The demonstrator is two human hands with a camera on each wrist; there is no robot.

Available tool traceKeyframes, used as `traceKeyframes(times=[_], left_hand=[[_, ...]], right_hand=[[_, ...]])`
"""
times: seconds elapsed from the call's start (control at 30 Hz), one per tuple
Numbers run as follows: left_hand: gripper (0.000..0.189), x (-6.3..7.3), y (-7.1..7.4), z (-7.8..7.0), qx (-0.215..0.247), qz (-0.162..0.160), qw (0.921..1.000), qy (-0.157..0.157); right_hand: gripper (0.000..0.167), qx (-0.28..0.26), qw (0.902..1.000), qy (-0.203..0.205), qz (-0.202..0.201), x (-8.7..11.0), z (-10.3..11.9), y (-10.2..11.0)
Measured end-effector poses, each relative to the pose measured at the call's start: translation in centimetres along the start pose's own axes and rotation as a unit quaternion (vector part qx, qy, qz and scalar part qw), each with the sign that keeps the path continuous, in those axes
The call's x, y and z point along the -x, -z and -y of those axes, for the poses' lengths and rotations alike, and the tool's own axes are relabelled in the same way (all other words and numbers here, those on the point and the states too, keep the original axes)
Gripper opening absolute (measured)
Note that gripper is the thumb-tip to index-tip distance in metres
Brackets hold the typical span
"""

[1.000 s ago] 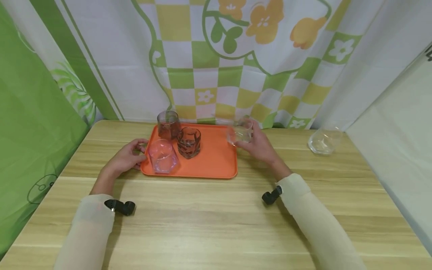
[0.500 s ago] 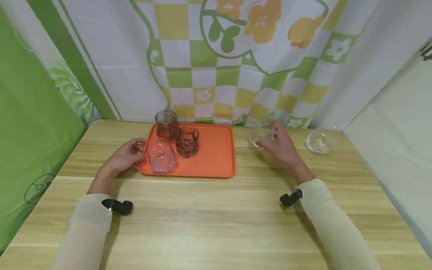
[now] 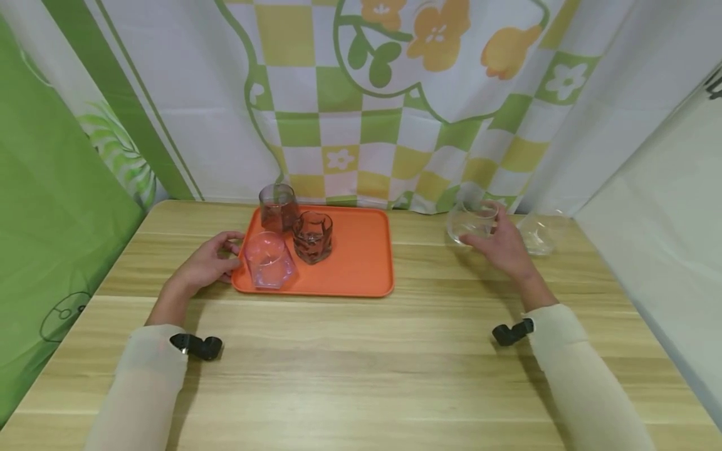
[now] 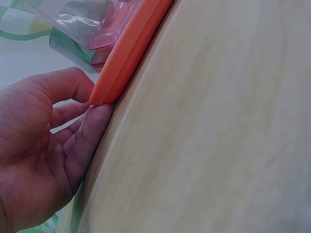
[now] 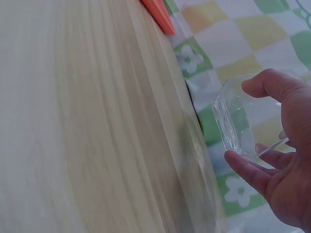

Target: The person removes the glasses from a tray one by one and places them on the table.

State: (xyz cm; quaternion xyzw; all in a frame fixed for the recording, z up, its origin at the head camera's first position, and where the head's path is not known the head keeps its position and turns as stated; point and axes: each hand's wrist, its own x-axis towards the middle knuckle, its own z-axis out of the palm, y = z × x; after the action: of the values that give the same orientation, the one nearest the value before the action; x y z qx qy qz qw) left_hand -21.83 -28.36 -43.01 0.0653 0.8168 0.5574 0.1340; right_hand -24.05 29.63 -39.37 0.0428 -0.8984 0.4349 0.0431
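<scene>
My left hand [image 3: 210, 262] pinches the left edge of an orange tray [image 3: 355, 263]; in the left wrist view the thumb and forefinger [image 4: 77, 82] meet at its rim. Three tumblers stand at the tray's left side: a grey one [image 3: 279, 210] at the back, a dark faceted one [image 3: 313, 238] and a pink one [image 3: 269, 266] in front. Right of the tray, my right hand [image 3: 503, 244] holds a clear glass [image 3: 468, 222] between thumb and fingers. The right wrist view shows that clear glass [image 5: 235, 119] raised off the table.
Another clear glass [image 3: 537, 238] stands at the back right of the wooden table [image 3: 350, 363], partly behind the right hand. A patterned curtain [image 3: 344, 131] hangs along the back edge. Green cloth [image 3: 56, 207] hangs on the left, a pale wall [image 3: 671, 207] on the right.
My right hand has carried the clear glass from over the tray's right end rightward, close to the other clear glass. My left hand stays at the tray's edge.
</scene>
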Motion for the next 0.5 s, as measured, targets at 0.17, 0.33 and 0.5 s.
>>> traceKeyframes(times=[0.17, 0.33, 0.5], left_hand=[[0.067, 0.0, 0.1, 0.2, 0.005, -0.002, 1.0, 0.001], [0.067, 0.0, 0.1, 0.1, 0.008, -0.001, 1.0, 0.003], [0.068, 0.1, -0.1, -0.2, 0.009, -0.002, 0.9999, 0.006]], right_hand=[[0.098, -0.001, 1.0, -0.008, -0.005, 0.1, -1.0, 1.0], [0.098, -0.005, 0.9999, -0.01, -0.012, 0.1, -1.9, 1.4], [0.096, -0.001, 0.9998, -0.007, -0.019, -0.1, -2.8, 1.7]])
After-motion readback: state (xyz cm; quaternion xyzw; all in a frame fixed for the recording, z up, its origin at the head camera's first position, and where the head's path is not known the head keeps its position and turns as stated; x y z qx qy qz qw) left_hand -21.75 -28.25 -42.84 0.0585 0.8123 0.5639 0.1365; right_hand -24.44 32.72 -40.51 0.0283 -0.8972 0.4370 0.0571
